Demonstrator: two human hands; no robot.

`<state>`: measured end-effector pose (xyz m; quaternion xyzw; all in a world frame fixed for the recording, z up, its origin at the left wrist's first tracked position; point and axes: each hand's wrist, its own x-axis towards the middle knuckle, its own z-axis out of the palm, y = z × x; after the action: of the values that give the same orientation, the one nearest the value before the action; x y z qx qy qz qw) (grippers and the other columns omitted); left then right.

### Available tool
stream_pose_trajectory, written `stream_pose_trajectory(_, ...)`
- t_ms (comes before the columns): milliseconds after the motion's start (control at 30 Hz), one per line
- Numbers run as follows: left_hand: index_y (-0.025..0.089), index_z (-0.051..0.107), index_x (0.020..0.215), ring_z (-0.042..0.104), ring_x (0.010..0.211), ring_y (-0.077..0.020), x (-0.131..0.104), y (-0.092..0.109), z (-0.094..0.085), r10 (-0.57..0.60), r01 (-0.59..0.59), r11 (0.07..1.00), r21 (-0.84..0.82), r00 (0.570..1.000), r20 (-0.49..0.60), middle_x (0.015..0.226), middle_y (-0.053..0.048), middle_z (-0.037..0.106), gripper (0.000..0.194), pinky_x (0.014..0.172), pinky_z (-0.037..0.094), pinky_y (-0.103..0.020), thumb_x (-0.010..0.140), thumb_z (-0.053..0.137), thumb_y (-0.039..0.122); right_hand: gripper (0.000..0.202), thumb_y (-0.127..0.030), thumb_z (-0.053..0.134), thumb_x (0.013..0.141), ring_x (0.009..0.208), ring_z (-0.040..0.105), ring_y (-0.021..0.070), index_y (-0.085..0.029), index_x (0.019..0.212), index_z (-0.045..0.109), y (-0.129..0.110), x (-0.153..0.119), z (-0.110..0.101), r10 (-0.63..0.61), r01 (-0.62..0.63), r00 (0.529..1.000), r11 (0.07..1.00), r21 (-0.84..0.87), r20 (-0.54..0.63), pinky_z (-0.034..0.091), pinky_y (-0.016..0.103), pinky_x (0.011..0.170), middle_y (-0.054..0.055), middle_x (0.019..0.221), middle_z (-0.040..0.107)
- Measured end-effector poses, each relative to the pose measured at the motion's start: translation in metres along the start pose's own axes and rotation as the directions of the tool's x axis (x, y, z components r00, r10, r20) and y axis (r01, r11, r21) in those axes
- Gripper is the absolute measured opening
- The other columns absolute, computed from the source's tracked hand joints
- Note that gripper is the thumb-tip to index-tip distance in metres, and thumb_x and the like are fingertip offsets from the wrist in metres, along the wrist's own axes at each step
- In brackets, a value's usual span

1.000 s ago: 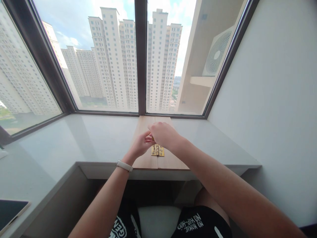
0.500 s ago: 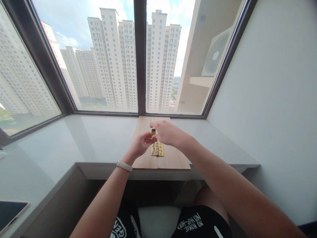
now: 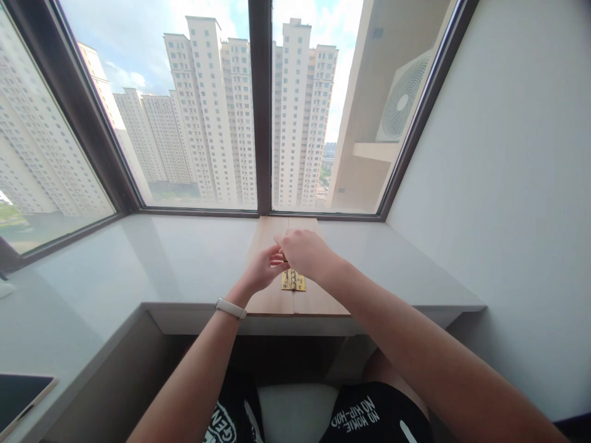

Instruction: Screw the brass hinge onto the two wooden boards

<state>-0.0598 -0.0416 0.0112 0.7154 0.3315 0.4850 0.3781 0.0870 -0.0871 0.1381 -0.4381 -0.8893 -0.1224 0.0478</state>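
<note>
A brass-coloured hinge [image 3: 293, 281] lies across the seam between two light wooden boards [image 3: 318, 303]. Over its far end, my right hand [image 3: 305, 249] is closed round the black and yellow handle of a screwdriver, which it now almost wholly hides. My left hand [image 3: 264, 267], with a pale band on the wrist, is beside it, its fingers pinched together at the screwdriver's lower part. The screwdriver's tip is hidden by the fingers. Small screws or holes show on the hinge's near part.
The boards rest on a white sill [image 3: 184, 258] below dark-framed windows [image 3: 264, 111]. A dark flat device [image 3: 23, 394] is at the lower left edge. A white wall [image 3: 508, 184] rises on the right. My knees are under the sill.
My right hand has turned and shifted slightly left and down over the screwdriver's handle, covering it. My left hand has hardly moved, and the hinge and boards stay in place.
</note>
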Motion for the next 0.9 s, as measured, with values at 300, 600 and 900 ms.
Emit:
stream_pose_trajectory(300,0.014,0.068,0.107,0.069,0.101,-0.0282,0.003,-0.004,-0.001,0.011,-0.005,0.996,-0.088,0.998,0.064,0.102,-0.012,0.073,0.035,0.096,0.054,-0.048,0.082,0.074,0.037,0.013,-0.010,0.058,0.087,0.083,0.060,0.0148,-0.018,0.096,0.062,0.017,-0.001,-0.004,-0.118,0.118,0.993,0.983,0.139,-0.007,0.035,0.024,0.066,0.005,0.095,0.067)
stream_pose_trajectory(600,0.016,0.065,0.086,0.069,0.079,-0.0207,0.000,0.006,0.004,0.029,-0.026,0.998,0.055,0.998,-0.050,0.080,-0.003,0.071,0.028,0.076,0.057,-0.034,0.074,0.079,0.036,0.043,-0.054,0.055,0.092,0.083,0.066,0.0256,-0.014,0.094,0.071,0.011,-0.001,-0.001,0.185,-0.183,0.982,0.981,0.065,-0.035,0.043,0.030,0.069,0.014,0.087,0.070)
stream_pose_trajectory(900,0.017,0.066,0.100,0.069,0.084,-0.0218,0.004,0.009,0.001,0.018,-0.020,0.997,0.076,1.000,0.026,0.093,-0.007,0.072,0.028,0.080,0.057,-0.037,0.079,0.075,0.033,0.019,-0.026,0.053,0.095,0.080,0.065,0.0216,-0.015,0.097,0.068,0.008,0.002,0.005,0.092,-0.091,0.995,0.995,0.032,-0.036,0.041,0.028,0.068,0.012,0.091,0.070)
